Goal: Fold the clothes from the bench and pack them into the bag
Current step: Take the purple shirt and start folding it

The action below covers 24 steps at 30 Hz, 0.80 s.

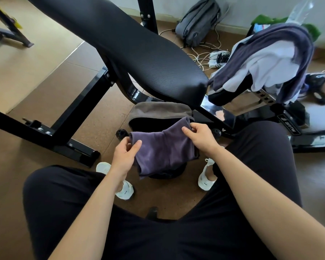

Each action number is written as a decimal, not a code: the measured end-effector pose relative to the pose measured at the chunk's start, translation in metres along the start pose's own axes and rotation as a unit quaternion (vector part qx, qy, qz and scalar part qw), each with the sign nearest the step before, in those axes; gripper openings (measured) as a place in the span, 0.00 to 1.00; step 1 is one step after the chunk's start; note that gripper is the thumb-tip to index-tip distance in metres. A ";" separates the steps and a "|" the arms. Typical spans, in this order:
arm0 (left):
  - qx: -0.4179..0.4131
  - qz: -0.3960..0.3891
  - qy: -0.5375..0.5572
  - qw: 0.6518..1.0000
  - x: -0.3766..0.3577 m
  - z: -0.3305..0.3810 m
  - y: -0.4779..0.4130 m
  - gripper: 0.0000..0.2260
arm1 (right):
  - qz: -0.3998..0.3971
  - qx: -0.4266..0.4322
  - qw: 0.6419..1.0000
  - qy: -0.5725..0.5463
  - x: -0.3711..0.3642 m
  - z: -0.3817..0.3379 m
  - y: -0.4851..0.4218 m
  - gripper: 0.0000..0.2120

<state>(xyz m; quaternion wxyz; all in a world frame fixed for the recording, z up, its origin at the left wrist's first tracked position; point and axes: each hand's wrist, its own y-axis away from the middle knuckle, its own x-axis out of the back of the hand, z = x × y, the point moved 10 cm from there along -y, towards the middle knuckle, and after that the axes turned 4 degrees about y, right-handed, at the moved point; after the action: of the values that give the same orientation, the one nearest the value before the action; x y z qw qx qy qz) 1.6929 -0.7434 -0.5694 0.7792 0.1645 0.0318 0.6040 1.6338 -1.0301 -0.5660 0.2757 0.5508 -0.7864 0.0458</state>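
— Where was the folded purple velvety cloth [163,150]?

— Directly above the open dark bag with the grey-lined rim [158,110], long axis running left to right. I had my left hand [125,156] and right hand [200,136] pinching opposite ends; the bag lay straight below both.

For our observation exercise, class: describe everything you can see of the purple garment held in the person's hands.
The purple garment is a soft, velvety-looking cloth, folded into a rough rectangle with layered edges at its lower left. It is held tilted above the open dark bag on the floor. The left hand pinches its left edge; the right hand grips its upper right corner with the fingers.
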 end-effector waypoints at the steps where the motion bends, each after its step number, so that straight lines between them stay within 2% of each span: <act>1: 0.007 -0.016 0.004 1.000 -0.008 0.000 0.003 0.07 | -0.016 0.005 1.000 -0.015 -0.008 -0.004 0.004 0.18; 7: 0.049 -0.107 0.034 0.992 -0.051 -0.002 0.025 0.14 | -0.121 0.069 0.989 -0.046 -0.056 -0.036 0.036 0.10; 11: 0.055 -0.141 0.059 0.987 -0.062 0.002 0.033 0.11 | -0.159 0.091 0.982 -0.052 -0.076 -0.046 0.050 0.07; 13: 0.079 -0.154 0.106 0.979 -0.063 0.003 0.034 0.09 | -0.162 0.081 0.981 -0.064 -0.077 -0.046 0.050 0.11; 17: 0.084 -0.218 0.129 0.964 -0.070 0.007 0.038 0.19 | -0.148 0.094 0.984 0.010 -0.070 -0.046 0.046 0.19; 19: 0.076 -0.241 0.117 0.960 -0.073 0.007 0.039 0.21 | -0.127 0.113 0.984 0.053 -0.068 -0.047 0.046 0.18; 21: 0.069 -0.249 0.098 0.961 -0.075 0.006 0.040 0.21 | -0.104 0.124 0.985 0.065 -0.065 -0.046 0.045 0.12; 24: 0.045 -0.214 0.082 0.972 -0.068 0.010 0.035 0.20 | -0.092 0.118 0.988 0.046 -0.061 -0.044 0.041 0.08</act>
<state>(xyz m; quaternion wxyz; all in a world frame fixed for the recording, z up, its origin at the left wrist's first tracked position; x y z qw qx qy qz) 1.6449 -0.8030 -0.5599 0.8768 0.1390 0.1573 0.4326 1.6290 -0.9468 -0.5492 0.2477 0.6470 -0.7078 0.1385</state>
